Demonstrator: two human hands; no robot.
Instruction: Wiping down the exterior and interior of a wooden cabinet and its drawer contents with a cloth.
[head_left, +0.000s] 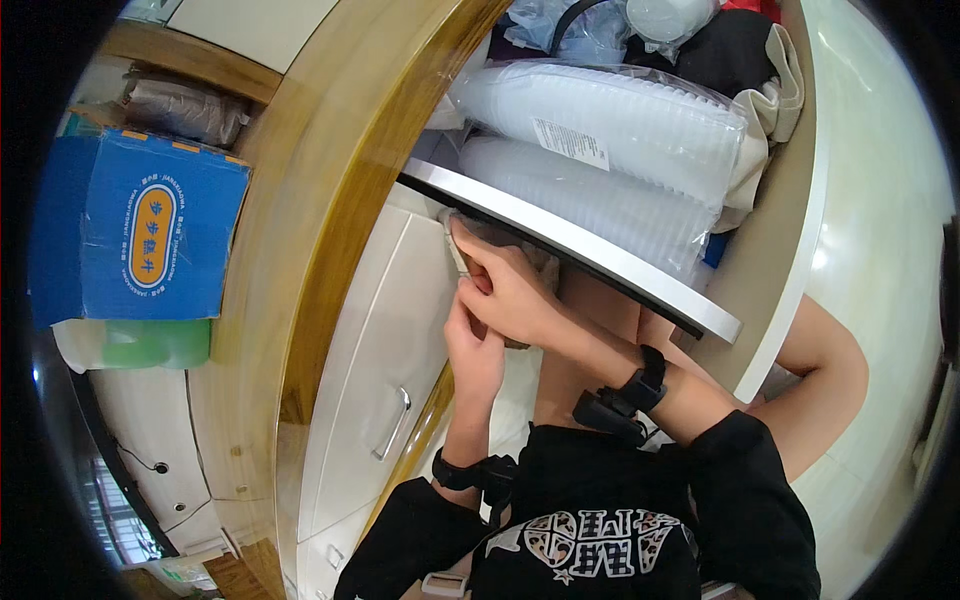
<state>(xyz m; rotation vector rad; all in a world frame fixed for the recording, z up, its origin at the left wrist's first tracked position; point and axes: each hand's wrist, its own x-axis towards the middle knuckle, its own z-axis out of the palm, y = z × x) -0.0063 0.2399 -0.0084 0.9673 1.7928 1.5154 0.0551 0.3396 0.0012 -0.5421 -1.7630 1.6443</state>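
Note:
My right hand (517, 289) is below the side of a pulled-out drawer (570, 244), its fingers curled at the edge of a clear plastic bag (549, 262). My left hand (476, 349) is just beneath it, fingertips meeting near the right hand's thumb. Whether the left fingers pinch the bag is hidden. The bag's contents are mostly covered by the drawer and my hands. In the drawer lie two long wrapped stacks of translucent plastic containers, an upper stack (600, 112) with a printed label and a lower stack (585, 195).
The drawer also holds black and cream cloth (705, 56) and a wrapped white item (667, 19). To the left runs a wooden counter edge (330, 262) above a white cabinet door (375, 330) with a metal handle. A blue cardboard box (97, 225) stands beyond. My bare legs extend under the drawer.

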